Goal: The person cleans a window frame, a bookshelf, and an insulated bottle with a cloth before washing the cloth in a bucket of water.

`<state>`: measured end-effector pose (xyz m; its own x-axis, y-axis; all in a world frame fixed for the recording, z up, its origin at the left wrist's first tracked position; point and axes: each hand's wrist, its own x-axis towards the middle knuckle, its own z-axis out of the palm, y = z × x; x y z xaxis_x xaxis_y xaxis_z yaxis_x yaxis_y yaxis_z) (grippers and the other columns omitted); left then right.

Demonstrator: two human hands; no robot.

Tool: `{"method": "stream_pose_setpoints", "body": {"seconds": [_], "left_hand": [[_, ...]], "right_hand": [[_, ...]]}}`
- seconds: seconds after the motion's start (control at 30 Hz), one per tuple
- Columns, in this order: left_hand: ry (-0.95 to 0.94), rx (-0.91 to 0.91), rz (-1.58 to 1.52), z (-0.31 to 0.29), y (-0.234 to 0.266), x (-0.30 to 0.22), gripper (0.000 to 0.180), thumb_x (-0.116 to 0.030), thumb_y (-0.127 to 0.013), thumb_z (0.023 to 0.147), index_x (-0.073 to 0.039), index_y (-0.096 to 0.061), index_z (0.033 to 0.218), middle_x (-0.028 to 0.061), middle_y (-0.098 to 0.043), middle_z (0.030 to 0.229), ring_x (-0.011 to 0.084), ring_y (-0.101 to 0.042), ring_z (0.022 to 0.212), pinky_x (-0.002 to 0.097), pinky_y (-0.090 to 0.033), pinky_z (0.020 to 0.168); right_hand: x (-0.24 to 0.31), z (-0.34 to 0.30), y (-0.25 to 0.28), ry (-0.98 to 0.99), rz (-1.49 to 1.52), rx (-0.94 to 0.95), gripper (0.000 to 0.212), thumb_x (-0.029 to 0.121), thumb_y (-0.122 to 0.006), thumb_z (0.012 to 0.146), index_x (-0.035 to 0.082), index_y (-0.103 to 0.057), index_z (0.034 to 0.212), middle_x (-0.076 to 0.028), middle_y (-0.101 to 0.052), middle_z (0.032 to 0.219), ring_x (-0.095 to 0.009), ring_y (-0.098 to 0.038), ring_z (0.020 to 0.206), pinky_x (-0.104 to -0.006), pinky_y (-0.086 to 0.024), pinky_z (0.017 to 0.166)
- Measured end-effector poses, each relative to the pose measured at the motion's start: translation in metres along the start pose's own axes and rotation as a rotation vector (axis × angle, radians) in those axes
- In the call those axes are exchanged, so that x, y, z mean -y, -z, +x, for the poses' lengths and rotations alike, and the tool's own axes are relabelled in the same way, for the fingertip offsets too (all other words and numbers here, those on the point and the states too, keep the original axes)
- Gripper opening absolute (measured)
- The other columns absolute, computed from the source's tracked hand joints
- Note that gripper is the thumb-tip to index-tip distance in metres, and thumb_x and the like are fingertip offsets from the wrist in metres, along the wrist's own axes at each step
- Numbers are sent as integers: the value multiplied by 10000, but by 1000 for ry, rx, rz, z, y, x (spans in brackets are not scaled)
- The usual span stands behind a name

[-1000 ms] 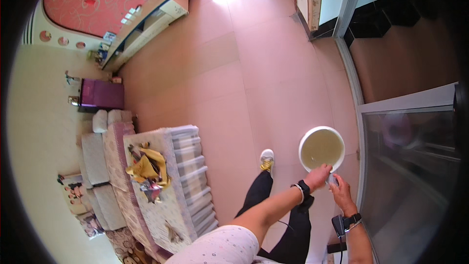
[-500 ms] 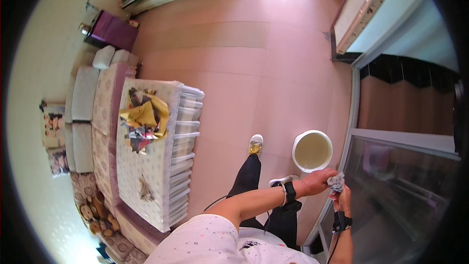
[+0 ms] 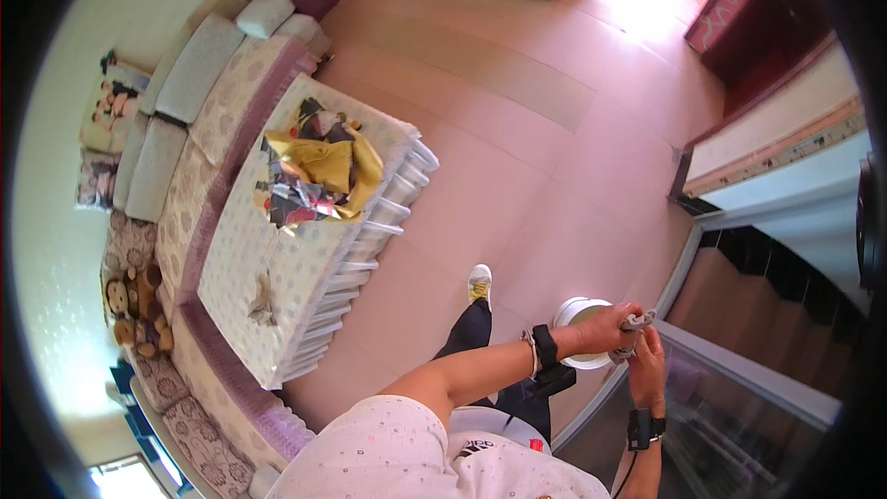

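A grey wet-looking cloth [image 3: 632, 336] is bunched and twisted between my two hands, at the lower right. My left hand [image 3: 599, 331] is closed around it, with the arm reaching across from the left. Just to the right, my right hand [image 3: 649, 371] is closed on the same cloth, its fingers pointing up. Below the left hand stands a white bucket [image 3: 570, 307] on the floor, partly hidden by that hand and wrist; a little of its murky contents shows. Black straps circle both wrists.
A framed glass door [image 3: 730, 407] stands close on my right. On the left, a table with a frilled cover [image 3: 242, 279] carries a yellow cloth heap [image 3: 325, 162] and a small beige rag [image 3: 262, 301]. Behind it runs a long sofa [image 3: 189, 187]. Pink tiles [image 3: 443, 185] cover the floor.
The view has turned to the right, so the room appears tilted. Both hands have come nearer the bucket, and the left now covers part of it. The cloth looks longer and more twisted.
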<state>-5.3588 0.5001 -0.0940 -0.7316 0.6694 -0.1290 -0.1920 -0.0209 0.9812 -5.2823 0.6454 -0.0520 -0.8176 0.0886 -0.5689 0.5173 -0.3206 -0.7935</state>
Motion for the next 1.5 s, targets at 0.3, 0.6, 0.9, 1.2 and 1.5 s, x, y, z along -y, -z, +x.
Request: {"method": "stream_pose_setpoints", "body": {"seconds": [0.3, 0.6, 0.9, 1.2, 1.5], "left_hand": [[-31, -154, -428, -20, 145, -40, 457, -46, -665, 777, -52, -441, 1175, 33, -563, 996, 100, -544, 898, 278, -482, 773], [-100, -305, -598, -39, 270, -97, 227, -95, -572, 856, -22, -592, 1070, 63, -624, 919, 135, -575, 742, 266, -468, 652], [-235, -431, -908, -11, 335, -152, 207, -44, -563, 874, -21, -568, 1079, 86, -640, 997, 162, -602, 829, 282, -463, 689], [-285, -635, -793, 84, 408, -184, 165, -51, -533, 904, -40, -553, 1067, 75, -634, 997, 186, -624, 847, 315, -523, 747], [-336, -675, -639, 195, 480, -233, 230, 5, -586, 858, -41, -558, 1082, 69, -615, 1018, 161, -605, 859, 277, -508, 716]], "right_hand": [[40, 68, -126, -105, 47, 86, 166, 191, -570, 935, 38, -615, 980, -30, -649, 846, -109, -616, 673, -247, -514, 588], [115, 123, -245, -21, -86, 227, 274, 326, -555, 937, 64, -634, 956, 13, -615, 748, -56, -549, 574, -204, -442, 498], [149, 201, -295, -88, 152, 415, 286, 314, -604, 916, 39, -622, 993, -21, -639, 855, -79, -608, 742, -228, -508, 634], [223, 293, -349, 498, -447, 539, 668, 118, -738, 748, 79, -335, 1279, -139, -532, 1141, -189, -576, 932, -330, -514, 782], [297, 430, -366, 865, -513, 395, 291, 78, -666, 778, 25, -519, 1024, -116, -518, 1164, -175, -577, 912, -313, -495, 762]]}}
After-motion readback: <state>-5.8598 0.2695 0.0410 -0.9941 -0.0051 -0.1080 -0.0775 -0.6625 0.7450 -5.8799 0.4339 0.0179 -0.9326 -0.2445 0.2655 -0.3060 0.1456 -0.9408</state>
